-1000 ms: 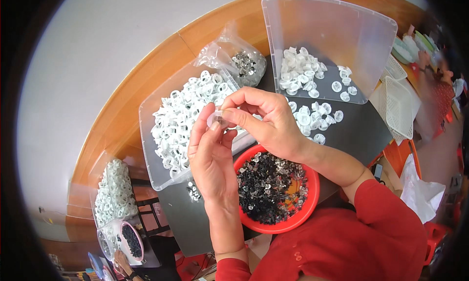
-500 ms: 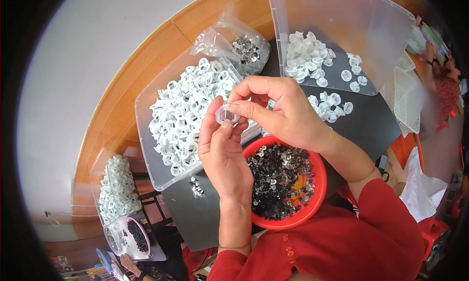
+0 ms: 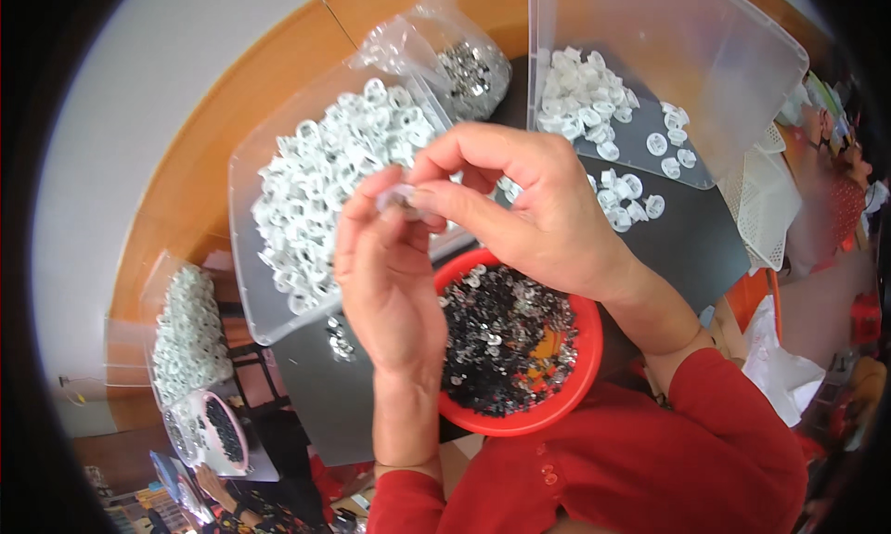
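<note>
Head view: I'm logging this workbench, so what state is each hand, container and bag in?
Left hand: raised, fingertips pinching a small clear piece.
Right hand: raised, pinching the same piece from the other side.
Red bowl: upright, holding small dark and silvery parts.
Left clear tray: heaped with white rings.
Right clear tray: tilted, a few white rings inside.
Clear bag: open, holding silvery parts.

Bare hands (image 3: 483, 228); red long sleeves (image 3: 733, 441) pushed up the forearms.
</note>
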A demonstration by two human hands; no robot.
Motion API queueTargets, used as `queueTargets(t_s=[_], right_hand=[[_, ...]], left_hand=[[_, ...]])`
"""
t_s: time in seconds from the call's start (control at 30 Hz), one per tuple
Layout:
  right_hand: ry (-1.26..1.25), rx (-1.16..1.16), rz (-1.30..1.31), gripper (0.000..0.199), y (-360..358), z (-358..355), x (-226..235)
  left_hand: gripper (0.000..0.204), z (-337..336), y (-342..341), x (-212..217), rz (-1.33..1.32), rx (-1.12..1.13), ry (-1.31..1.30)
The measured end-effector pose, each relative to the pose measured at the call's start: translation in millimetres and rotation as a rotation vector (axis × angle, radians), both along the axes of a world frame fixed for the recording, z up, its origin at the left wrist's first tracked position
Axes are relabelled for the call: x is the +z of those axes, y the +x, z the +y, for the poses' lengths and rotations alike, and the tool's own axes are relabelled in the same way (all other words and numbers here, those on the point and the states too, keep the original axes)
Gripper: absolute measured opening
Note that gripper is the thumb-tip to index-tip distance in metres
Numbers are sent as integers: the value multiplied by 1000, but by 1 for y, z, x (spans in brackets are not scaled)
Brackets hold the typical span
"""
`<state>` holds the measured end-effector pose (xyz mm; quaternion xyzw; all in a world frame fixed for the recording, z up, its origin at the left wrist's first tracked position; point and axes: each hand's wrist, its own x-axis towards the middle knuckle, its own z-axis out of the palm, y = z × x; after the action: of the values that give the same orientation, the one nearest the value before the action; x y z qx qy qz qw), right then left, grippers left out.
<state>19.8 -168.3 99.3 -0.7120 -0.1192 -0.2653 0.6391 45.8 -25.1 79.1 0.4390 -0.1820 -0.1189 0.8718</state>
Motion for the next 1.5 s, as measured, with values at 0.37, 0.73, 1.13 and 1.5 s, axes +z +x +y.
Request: queueTargets(t_s=[0.37,0.73,1.13,1.5], right_hand=[[-1,-38,51,11,-21,-7,16],[-443,-125,410,9,-117,-35,-77],[-724,-113,277,6,-131,2,-92],[-944,-172,328,9,-138,2,-99]], left_hand=[[44,7,7,0,32,-257,-263],[52,40,14,25,257,-416,-440],[46,37,9,26,308,-514,-547],[47,44,19,29,259,-551,-481]])
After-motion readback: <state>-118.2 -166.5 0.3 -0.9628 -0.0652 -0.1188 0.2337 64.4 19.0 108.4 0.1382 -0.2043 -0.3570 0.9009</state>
